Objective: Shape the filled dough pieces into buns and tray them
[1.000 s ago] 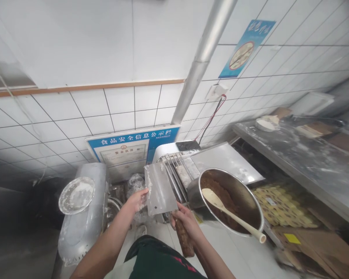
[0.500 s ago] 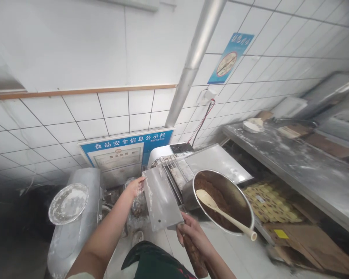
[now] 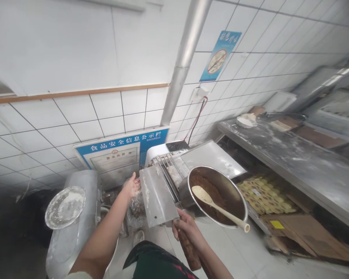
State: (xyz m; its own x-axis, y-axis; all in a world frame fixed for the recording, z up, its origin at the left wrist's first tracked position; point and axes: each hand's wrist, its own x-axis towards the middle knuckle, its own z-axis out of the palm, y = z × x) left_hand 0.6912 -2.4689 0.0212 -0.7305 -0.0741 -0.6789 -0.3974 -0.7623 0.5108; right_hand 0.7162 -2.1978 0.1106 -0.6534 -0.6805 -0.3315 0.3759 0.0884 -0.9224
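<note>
In my right hand is a cleaver with a broad, rectangular metal blade and a brown wooden handle. My fingers are closed around the handle near the blade, and white residue streaks the far left edge of the blade. Just left of that edge is my left hand, fingers stretched out and floury, with a small gap to the blade. Beside the cleaver on the right stands a deep metal pot holding a brown paste. A pale wooden spoon lies across the pot.
A machine with metal bars sits behind the blade. At left, a floury round dish rests on a grey metal housing. A floury steel table runs along the right, with yellow trays and cardboard below.
My left hand has come off the blade's left edge and its fingers have opened. The cleaver stays in my right hand. The whole view has shifted slightly.
</note>
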